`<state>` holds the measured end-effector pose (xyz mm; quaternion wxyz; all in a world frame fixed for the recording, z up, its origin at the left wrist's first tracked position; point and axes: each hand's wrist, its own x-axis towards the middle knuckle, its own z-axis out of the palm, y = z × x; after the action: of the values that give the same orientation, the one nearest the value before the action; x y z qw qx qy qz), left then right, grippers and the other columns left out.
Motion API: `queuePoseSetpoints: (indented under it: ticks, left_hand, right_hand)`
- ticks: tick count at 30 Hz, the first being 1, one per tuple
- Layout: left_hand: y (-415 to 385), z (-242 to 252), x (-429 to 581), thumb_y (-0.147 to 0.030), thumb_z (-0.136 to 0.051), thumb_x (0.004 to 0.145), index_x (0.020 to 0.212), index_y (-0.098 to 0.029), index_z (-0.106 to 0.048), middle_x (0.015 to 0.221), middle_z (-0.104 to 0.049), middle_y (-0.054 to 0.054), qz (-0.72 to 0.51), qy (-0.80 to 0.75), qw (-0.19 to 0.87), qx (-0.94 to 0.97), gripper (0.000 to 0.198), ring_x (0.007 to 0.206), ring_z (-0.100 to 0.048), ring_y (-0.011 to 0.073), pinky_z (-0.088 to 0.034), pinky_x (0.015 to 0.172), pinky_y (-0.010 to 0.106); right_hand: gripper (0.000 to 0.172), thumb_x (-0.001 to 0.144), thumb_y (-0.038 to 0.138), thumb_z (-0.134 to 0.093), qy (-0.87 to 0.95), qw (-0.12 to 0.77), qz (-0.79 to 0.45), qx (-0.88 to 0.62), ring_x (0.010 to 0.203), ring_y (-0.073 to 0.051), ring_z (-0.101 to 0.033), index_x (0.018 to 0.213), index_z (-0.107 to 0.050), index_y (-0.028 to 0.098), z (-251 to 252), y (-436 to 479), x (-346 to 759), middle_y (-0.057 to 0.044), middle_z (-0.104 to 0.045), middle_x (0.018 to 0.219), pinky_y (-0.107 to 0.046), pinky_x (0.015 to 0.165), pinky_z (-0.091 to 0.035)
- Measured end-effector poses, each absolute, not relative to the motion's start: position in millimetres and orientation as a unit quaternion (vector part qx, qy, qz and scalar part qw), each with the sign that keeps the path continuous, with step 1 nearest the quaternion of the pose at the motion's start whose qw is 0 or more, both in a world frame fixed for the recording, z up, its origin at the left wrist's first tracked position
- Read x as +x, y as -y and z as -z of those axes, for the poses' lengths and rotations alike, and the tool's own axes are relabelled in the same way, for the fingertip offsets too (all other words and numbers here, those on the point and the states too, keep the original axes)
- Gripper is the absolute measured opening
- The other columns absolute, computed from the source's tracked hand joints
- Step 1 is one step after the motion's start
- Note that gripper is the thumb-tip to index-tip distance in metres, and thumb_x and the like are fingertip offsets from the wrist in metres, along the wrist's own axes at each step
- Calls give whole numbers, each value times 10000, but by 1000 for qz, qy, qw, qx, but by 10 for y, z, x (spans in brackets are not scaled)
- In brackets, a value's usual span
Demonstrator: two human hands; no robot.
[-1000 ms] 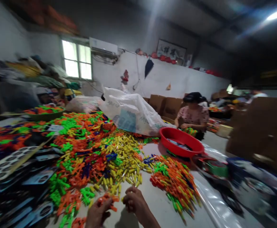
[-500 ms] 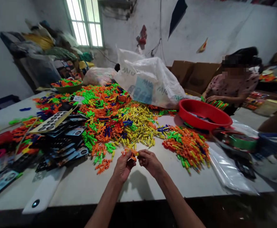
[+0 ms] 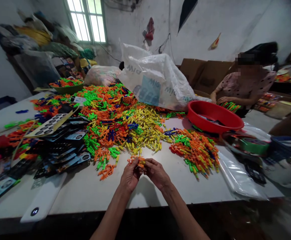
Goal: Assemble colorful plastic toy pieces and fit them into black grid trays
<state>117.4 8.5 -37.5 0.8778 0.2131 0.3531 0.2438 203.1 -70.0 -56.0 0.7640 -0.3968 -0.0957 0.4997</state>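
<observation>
- A white table is filling a crowded workroom.
- A big clear bag is lying at its far side.
- A heap of bright plastic pieces is spreading beside a red bowl.
- The left hand and the right hand are both pinching a small orange piece above the table's near part; it may be two pieces.

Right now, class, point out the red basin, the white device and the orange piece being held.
red basin (image 3: 210, 108): head view, inner far wall.
white device (image 3: 44, 198): head view, middle of its top.
orange piece (image 3: 141, 162): head view, visible middle.
</observation>
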Motion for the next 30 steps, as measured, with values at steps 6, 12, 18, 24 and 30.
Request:
queuePoseSetpoints:
  ticks: [6,12,18,24,30]
  left_hand:
    - [-85,397,1180,-218,-779,606,671,-111,-576,515,-572,-27,-244,-359,856,282,238,383,-479,47,-376,369,156]
    - [-96,446,1302,-332,-841,446,646,-114,-585,456,-559,-35,-306,-390,785,370,391,380,-476,65,-362,372,171]
    - [-169,410,1460,-368,-827,470,671,-107,-601,500,-584,-15,-198,-325,842,382,400,408,-490,71,-387,405,184]
    - [-82,489,1489,-471,-733,569,795,-119,-592,602,-595,13,-221,-366,769,475,442,492,-549,119,-447,468,235]
    - [-635,734,574,-370,-568,722,1044,-191,-600,1033,-610,95,-215,-376,296,851,370,935,-585,252,-480,783,389]
  right_hand:
    - [357,556,323,-801,121,759,-456,-450,481,-93,-539,797,-596,157,551,715,1996,33,-600,583,-226,500,-415]
    - [357,625,335,-728,176,745,-321,-558,440,-114,-547,875,-528,176,529,671,2039,63,-576,530,-229,459,-407]
    - [458,619,342,-737,203,756,-344,-519,487,-129,-584,985,-529,162,427,798,2262,47,-613,583,-258,527,-452]
    - [427,600,393,-733,192,703,-308,-612,481,-140,-571,907,-567,146,530,802,2387,15,-619,569,-258,505,-431]
    - [424,694,435,-612,150,579,-12,-801,772,-245,-601,992,-590,134,439,1216,3368,-99,-657,830,-360,665,-461]
